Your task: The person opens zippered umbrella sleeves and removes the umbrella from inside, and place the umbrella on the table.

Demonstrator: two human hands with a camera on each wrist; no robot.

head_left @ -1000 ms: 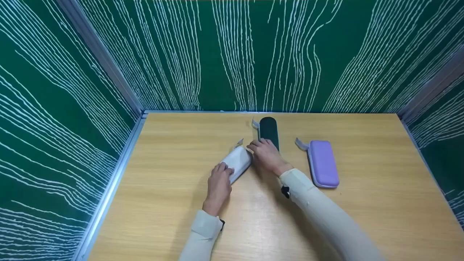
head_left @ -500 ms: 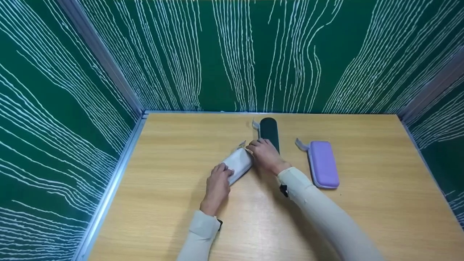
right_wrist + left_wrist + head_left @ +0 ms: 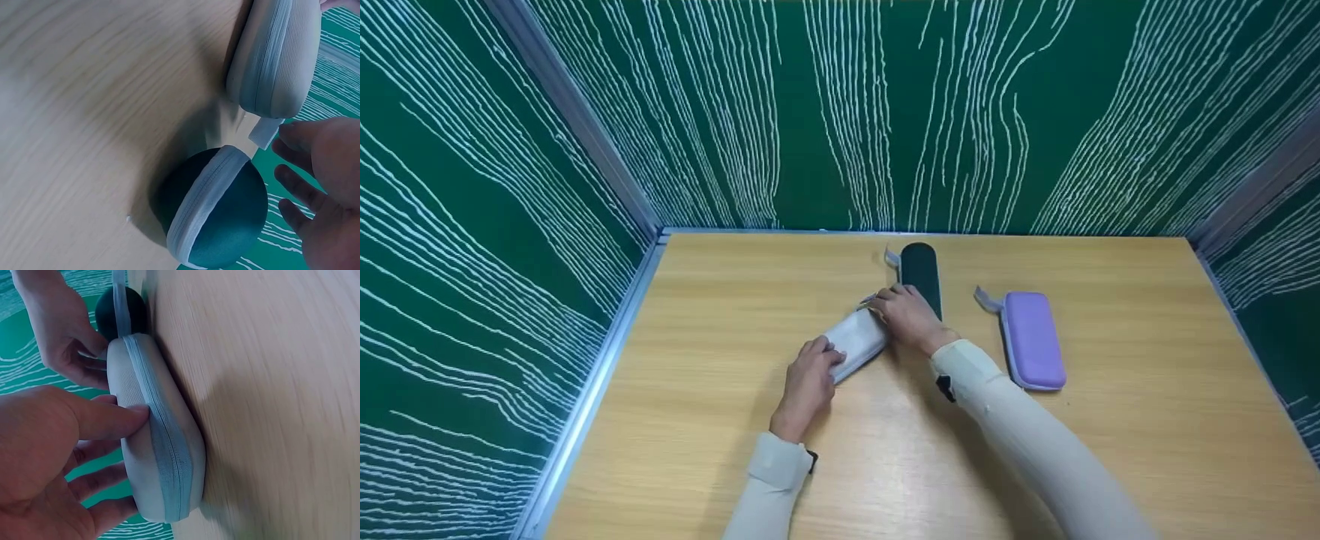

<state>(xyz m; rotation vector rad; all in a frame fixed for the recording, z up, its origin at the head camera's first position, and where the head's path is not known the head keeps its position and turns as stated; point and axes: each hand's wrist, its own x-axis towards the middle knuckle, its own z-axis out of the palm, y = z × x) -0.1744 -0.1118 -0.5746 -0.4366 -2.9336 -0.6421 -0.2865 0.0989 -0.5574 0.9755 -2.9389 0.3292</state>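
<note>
Your left grip (image 3: 806, 384) is pinching the white case (image 3: 855, 337), slanting on the desk (image 3: 705, 315). Your right grip (image 3: 911, 319), fingers loosely parted, is now overlapping the tab (image 3: 263, 133) at its far end — that was showing clear earlier — so work is seemingly reaching the tab. The dark case (image 3: 919, 270) is lying beyond, the purple case (image 3: 1033, 341) farther right.

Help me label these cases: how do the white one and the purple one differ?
The white case is whitish; the purple case is purple. In the head view, the white case lies clearly slanted, the purple case nearly straight. The left hand holds the white case; neither hand touches the purple case. Both are long and rounded, with a tab.
</note>
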